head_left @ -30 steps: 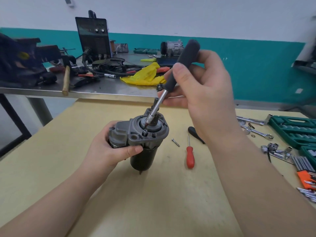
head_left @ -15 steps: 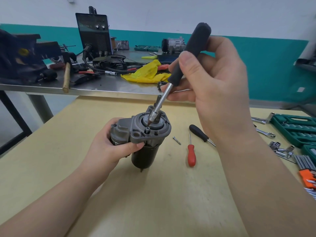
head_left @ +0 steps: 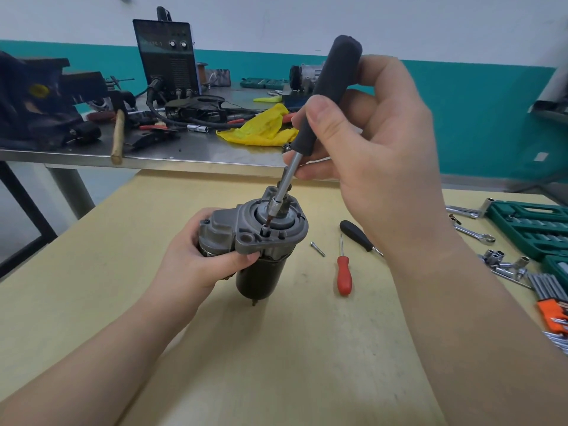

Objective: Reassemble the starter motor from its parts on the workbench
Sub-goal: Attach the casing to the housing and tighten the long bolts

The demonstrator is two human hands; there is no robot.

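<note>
The starter motor (head_left: 261,241) stands on end on the wooden workbench (head_left: 276,348), grey nose housing up and black body down. My left hand (head_left: 199,256) grips its left side around the solenoid. My right hand (head_left: 368,142) holds the black handle of a bit driver (head_left: 325,99), which tilts down to the left. Its bit sits in a bolt head (head_left: 265,230) on the housing flange. A loose bolt (head_left: 317,249) lies on the bench just right of the motor.
A red screwdriver (head_left: 344,273) and a black-handled one (head_left: 358,235) lie right of the motor. Wrenches, sockets (head_left: 504,262) and green tool cases (head_left: 534,226) fill the right edge. Behind stands a steel table (head_left: 184,155) with a welder, hammer and yellow cloth.
The driver has lifted out of the centre of the housing and its bit now sits in the bolt on the front flange. My left hand keeps the same hold.
</note>
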